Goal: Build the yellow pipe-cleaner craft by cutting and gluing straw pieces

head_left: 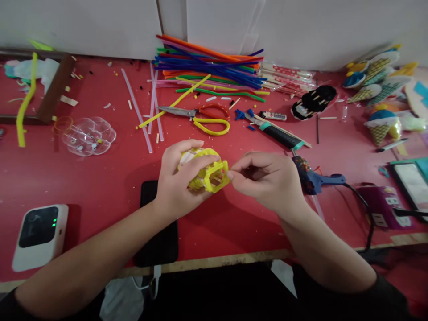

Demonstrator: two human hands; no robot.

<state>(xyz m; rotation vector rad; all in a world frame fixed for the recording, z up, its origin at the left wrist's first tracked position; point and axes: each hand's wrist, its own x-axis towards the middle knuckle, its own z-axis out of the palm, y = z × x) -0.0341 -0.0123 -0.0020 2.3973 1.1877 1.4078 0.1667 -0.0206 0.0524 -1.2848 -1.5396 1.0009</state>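
My left hand [182, 178] is wrapped round a yellow and white craft piece [203, 157], holding it tilted above the red table. A squarish yellow pipe-cleaner frame [211, 185] with an open middle forms its right end. At that frame's right edge, the thumb and forefinger of my right hand [267, 178] pinch the yellow pipe cleaner. Scissors [210, 117] with red and yellow handles lie just beyond my hands. Right of my right hand is a blue glue gun [317, 178].
Coloured pipe cleaners [210, 67] are heaped at the back, with glue sticks [135, 111] to their left. A utility knife [281, 135], a clear flower-shaped tray [88, 137], a black phone [157, 240], a white device [40, 236] and ice-cream-cone crafts [381, 127] lie around.
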